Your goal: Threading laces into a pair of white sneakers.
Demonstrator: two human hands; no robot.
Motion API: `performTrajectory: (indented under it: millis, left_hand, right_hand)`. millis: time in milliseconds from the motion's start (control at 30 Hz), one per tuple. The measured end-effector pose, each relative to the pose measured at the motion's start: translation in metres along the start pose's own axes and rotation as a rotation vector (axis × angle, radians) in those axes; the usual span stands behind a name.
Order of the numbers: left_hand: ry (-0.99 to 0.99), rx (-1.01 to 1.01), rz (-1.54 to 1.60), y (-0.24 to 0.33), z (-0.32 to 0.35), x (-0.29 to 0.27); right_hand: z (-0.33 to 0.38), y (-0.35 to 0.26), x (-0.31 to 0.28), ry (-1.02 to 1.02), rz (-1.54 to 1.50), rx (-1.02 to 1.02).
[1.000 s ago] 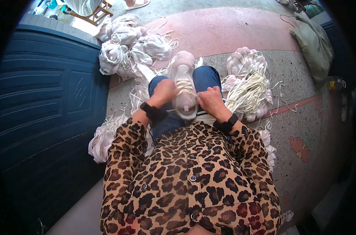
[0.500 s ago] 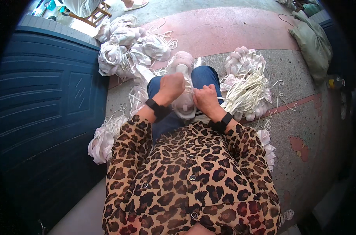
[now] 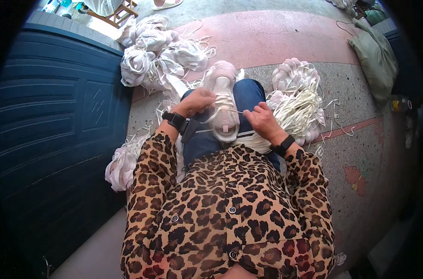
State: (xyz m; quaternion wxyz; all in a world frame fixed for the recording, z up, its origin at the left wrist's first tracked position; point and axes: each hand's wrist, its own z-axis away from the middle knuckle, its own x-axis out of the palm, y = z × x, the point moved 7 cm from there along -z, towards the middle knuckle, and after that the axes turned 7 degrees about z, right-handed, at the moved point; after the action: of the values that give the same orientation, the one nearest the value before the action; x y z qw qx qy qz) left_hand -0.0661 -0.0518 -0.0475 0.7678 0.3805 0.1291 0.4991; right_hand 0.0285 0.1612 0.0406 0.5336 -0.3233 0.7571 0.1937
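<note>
Speckled stone floor (image 3: 360, 153) with a pink-red band across the top; dark blue panelled door (image 3: 58, 116) at left. Person seated, leopard-print shirt, blue jeans, black band on each wrist.

Shoe (image 3: 223, 104): pale pink-white sneaker, lying lengthwise on the lap over the jeans, toe pointing away from the person, heel toward the body, opening up. Laces run up its middle; a thin lace (image 3: 239, 111) stretches off its right side.

Left hand (image 3: 200, 102): curled over the shoe's left side, fingers bent on the lacing; grip closed on shoe. Right hand (image 3: 262, 122): just beside the shoe's right side, thumb & fingers pinched narrow on the lace end.

Surroundings: heap of white-pink shoe parts w/ loose laces (image 3: 158, 51) beyond the knees at upper left; bundle of cream laces (image 3: 297, 100) right of the lap; smaller pale bundle (image 3: 123, 165) by the left elbow. Olive-green sack (image 3: 374, 56), soft & slumped, at upper right; wooden stool leg (image 3: 116, 14) at top. Any labels too small to tell.

Change vs. 0.5 s earlier: hands were close together over the shoe; now right hand has drawn out to the right, w/ the lace taut between. Shoe stays on the lap.
</note>
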Motion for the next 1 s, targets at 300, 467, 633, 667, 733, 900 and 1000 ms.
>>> performTrajectory:
  millis: [300,467,633,667,733,900,1000]
  left_hand:
    - [0.131,0.126,0.139,-0.002,0.019,0.001]
    - [0.278,0.294,-0.289,-0.004,0.032,0.0]
    - [0.225,0.367,-0.701,0.002,0.052,0.026]
    - [0.214,0.356,-0.747,0.001,0.052,0.027]
    - [0.19,0.334,-0.838,-0.001,0.053,0.025]
    - [0.146,0.271,-0.555,-0.007,0.054,0.006]
    - [0.105,0.198,-0.378,0.003,0.056,0.008]
  right_hand:
    - [0.024,0.01,-0.006,0.055,0.047,-0.056]
    - [0.031,0.015,-0.008,0.13,0.076,-0.032]
    - [0.037,0.026,-0.008,0.142,0.13,0.072]
    - [0.039,0.03,-0.005,0.124,0.134,0.117]
    - [0.041,0.04,0.001,0.088,0.142,0.2]
    - [0.004,0.016,-0.009,0.152,0.021,0.249]
    - [-0.023,-0.003,0.008,0.094,-0.044,0.204]
